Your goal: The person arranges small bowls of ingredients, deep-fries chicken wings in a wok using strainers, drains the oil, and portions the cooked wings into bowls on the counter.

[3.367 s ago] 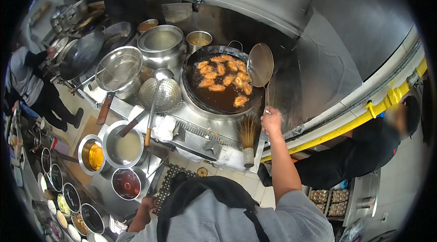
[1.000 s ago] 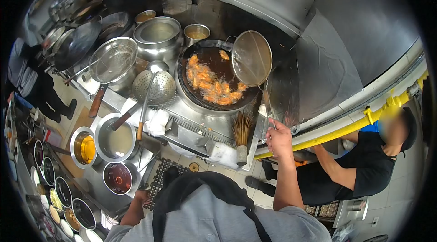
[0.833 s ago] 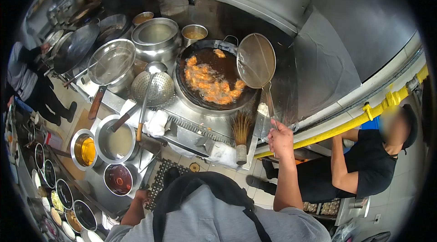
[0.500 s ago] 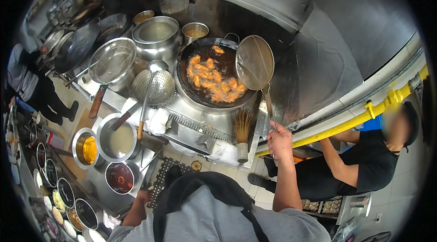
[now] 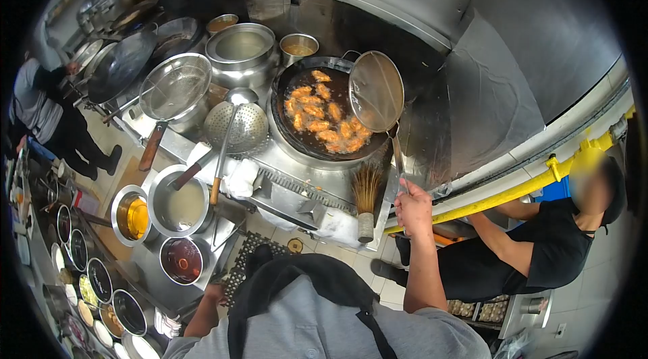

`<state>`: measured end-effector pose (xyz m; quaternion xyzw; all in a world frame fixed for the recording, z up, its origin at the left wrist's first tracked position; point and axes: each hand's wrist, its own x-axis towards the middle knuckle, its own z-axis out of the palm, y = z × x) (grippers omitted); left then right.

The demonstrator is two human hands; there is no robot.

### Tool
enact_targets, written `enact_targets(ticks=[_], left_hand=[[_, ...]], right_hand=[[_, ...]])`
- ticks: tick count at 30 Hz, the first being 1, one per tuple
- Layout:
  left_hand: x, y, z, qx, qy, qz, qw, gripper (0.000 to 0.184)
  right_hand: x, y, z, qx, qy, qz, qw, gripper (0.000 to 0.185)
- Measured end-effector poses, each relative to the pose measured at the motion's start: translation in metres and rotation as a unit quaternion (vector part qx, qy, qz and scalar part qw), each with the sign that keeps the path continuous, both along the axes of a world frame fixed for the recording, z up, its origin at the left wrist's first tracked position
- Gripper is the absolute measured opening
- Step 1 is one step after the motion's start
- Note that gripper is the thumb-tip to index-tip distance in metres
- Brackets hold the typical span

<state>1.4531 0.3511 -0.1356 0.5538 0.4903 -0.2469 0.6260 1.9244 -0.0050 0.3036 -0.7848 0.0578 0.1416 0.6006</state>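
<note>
My right hand (image 5: 413, 209) is closed round the handle of a round mesh strainer (image 5: 376, 89), whose bowl is tilted up over the right rim of a wok (image 5: 278, 114). Browned fried pieces (image 5: 312, 110) float in the wok's dark, bubbling oil. Down at my left side, my left hand (image 5: 214, 293) is beside the steel counter's edge, near a pot of red liquid (image 5: 183, 259). Its fingers are too small and dark to make out. A bamboo brush (image 5: 365, 200) stands in front of the wok, to the left of my right hand.
Left of the wok are a perforated ladle (image 5: 236, 126), a second strainer (image 5: 175, 87) and a large pot (image 5: 241, 45). Bowls of pale liquid (image 5: 181, 207) and yellow oil (image 5: 133, 216) sit lower left. A co-worker (image 5: 520, 244) stands right, beyond a yellow pipe (image 5: 466, 207); another person (image 5: 57, 109) is far left.
The fried pieces have spread apart in the oil. My right hand still grips the strainer at the wok's right rim. The whole view has shifted slightly.
</note>
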Motion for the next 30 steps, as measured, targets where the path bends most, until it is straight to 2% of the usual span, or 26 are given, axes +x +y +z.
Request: enact_targets(ticks=[2, 4, 5, 7, 9, 12, 14, 16, 19, 21, 22, 23, 24, 29, 30], left_hand=[[0.011, -0.005, 0.021, -0.002, 0.035, 0.042, 0.998, 0.027], [0.012, -0.006, 0.021, -0.005, 0.070, 0.084, 0.994, 0.028], [0.010, -0.004, 0.022, 0.027, 0.047, -0.001, 0.999, 0.029], [0.013, -0.006, 0.028, 0.059, 0.024, -0.086, 0.994, 0.029], [0.020, -0.014, 0.035, 0.028, 0.097, 0.090, 0.991, 0.029], [0.002, 0.002, -0.004, -0.026, 0.038, 0.031, 0.998, 0.030], [0.002, 0.004, -0.008, -0.045, 0.032, 0.049, 0.997, 0.030], [0.010, 0.002, 0.001, -0.062, 0.026, 0.067, 0.995, 0.030], [0.017, 0.000, 0.024, -0.002, 0.058, 0.054, 0.997, 0.027], [0.014, 0.002, 0.027, 0.052, -0.110, -0.094, 0.988, 0.023], [0.015, 0.005, 0.024, 0.052, -0.111, -0.094, 0.988, 0.023], [0.016, 0.007, 0.021, -0.038, -0.059, 0.031, 0.997, 0.021], [0.019, 0.008, 0.023, -0.127, -0.005, 0.154, 0.980, 0.019], [0.029, -0.002, 0.035, -0.027, 0.047, 0.109, 0.993, 0.018], [0.031, -0.004, 0.038, -0.003, 0.058, 0.092, 0.994, 0.018]], right_hand=[[-0.001, 0.003, 0.000, -0.003, -0.001, -0.001, 1.000, 0.041], [-0.001, 0.004, -0.001, -0.011, -0.003, 0.009, 1.000, 0.041], [-0.002, 0.005, 0.000, -0.011, -0.003, 0.009, 1.000, 0.041], [-0.003, 0.006, 0.002, -0.003, -0.002, 0.009, 1.000, 0.041], [-0.004, 0.007, 0.002, -0.008, -0.002, 0.006, 1.000, 0.040], [-0.005, 0.007, 0.002, -0.014, -0.004, 0.003, 1.000, 0.040], [-0.005, 0.006, 0.001, -0.016, -0.007, 0.002, 1.000, 0.040], [-0.005, 0.005, 0.000, -0.010, -0.004, 0.000, 1.000, 0.040], [-0.005, 0.003, 0.000, -0.018, 0.000, -0.001, 1.000, 0.042], [-0.004, 0.002, -0.001, -0.018, -0.001, -0.001, 1.000, 0.042], [-0.003, 0.002, -0.003, -0.017, -0.001, -0.001, 1.000, 0.043], [-0.001, 0.001, -0.004, -0.017, -0.001, -0.001, 1.000, 0.043], [0.001, -0.001, -0.005, -0.017, -0.002, -0.007, 1.000, 0.043], [0.023, -0.003, -0.015, -0.055, -0.052, -0.016, 0.997, 0.043], [0.032, -0.002, -0.021, -0.106, -0.084, -0.008, 0.991, 0.045]])
